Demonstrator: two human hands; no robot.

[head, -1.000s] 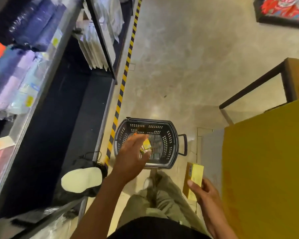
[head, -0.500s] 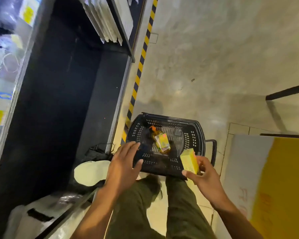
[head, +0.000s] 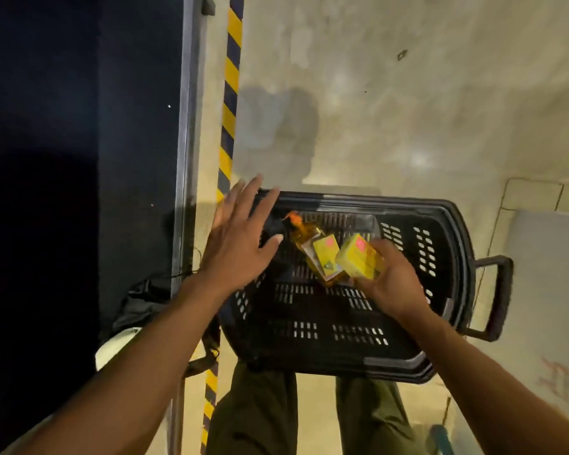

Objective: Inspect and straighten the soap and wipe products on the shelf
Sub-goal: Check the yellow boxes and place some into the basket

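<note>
A black plastic shopping basket (head: pixel 342 336) stands on the floor in front of my legs. Inside it lies an orange-yellow bottle (head: pixel 316 254) with an orange cap and a yellow label. My right hand (head: pixel 391 284) holds a yellow soap box (head: pixel 360 259) over the basket, just right of the bottle. My left hand (head: pixel 240 238) hovers flat with spread fingers above the basket's left rim, holding nothing.
A dark bottom shelf (head: pixel 79 159) with a metal edge runs down the left. A yellow-black hazard stripe (head: pixel 229 103) marks the floor beside it. A dark bag with a white patch (head: pixel 135 320) lies at the shelf foot. A pale board (head: pixel 552 307) stands at right.
The view has closed in on the basket. My right hand brought the yellow box from the basket's near rim to over its inside, beside the bottle. My left hand stayed open, its fingers now spread.
</note>
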